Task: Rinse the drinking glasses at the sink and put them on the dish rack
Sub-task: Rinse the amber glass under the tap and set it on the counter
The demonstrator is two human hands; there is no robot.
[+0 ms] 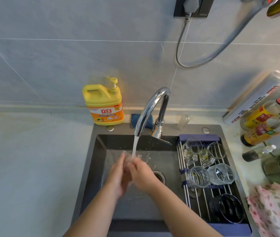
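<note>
While a yellow pump bottle of dish soap (104,106) stands on the counter at far left, we work over the dark grey square sink (91,168), rinsing one glass with both hands. Our left hand (117,177) lies against the side of a small clear drinking glass (128,157), its fingers long, close together and nearly straight. A white stream of water (135,146) falls onto the glass. Our right hand (142,175) closes over it from the other side, fingers curled round it. The water comes from the curved chrome tap (151,106) above.

Motion blur smears the glass, so it only appears to sit between the palms, and we cannot tell which way its mouth faces. To do this step well, we judge, the mouth should turn up into the stream, fill and be tipped out. The glass should also be rotated so water reaches the whole wall. The grip should be firm, since wet glass slips and the sink is hard.

Further right, the steel-rod dish rack with blue ends (231,229) spans the sink. It holds four clear glasses (198,177) and a dark round bowl (228,207). The bare rods beside the bowl look the likeliest landing place, mouth down. A pink flowered cloth (272,211) lies at far right.
</note>
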